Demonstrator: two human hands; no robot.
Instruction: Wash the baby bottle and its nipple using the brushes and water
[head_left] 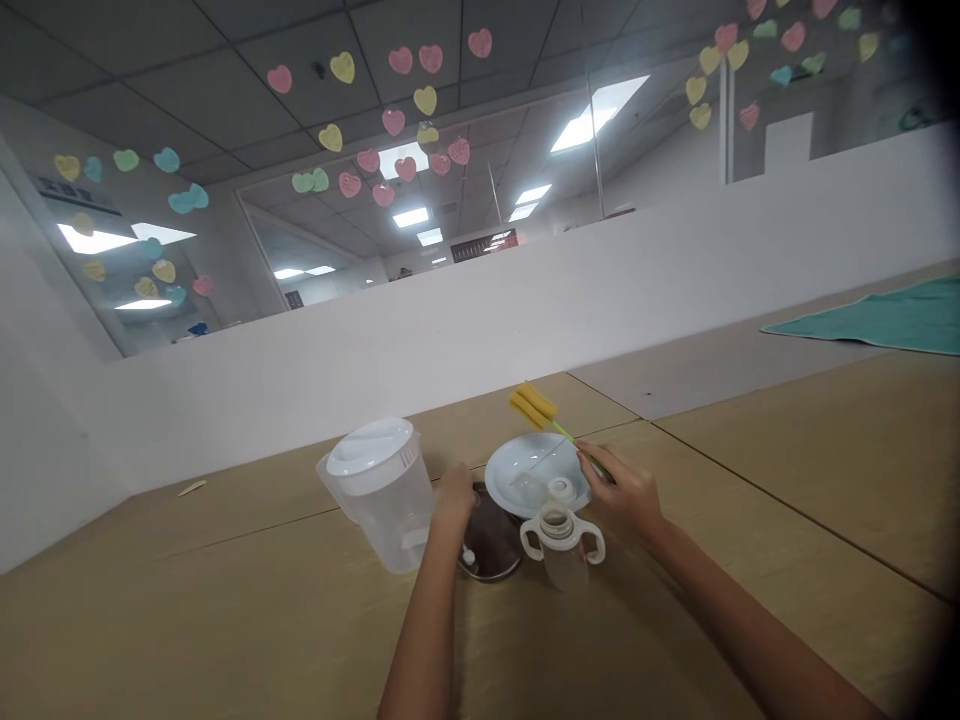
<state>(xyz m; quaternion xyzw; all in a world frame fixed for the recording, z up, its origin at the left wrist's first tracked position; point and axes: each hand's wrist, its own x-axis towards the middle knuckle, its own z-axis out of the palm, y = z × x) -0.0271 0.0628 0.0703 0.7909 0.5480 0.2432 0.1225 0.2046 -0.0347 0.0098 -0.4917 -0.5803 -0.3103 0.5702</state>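
Note:
My right hand [626,492] is closed around the green handle of a sponge bottle brush [534,405], its yellow head raised over the far rim of a white bowl [499,465]. In the bowl lie a clear piece and a small white ring-shaped part [561,488]. Just in front stands an uncapped bottle [561,535] with two white side handles. My left hand [454,495] is curled at the edge of a dark round tray [495,540]; its fingertips are mostly hidden, so what they hold cannot be made out. A small white piece [469,557] lies on the tray.
Left of my left hand stands a clear pitcher [386,510] with a white lid. A teal cloth [885,315] lies at the far right of the wooden table [262,620]. Behind the table is a low white wall [487,330] below glass with heart-shaped notes.

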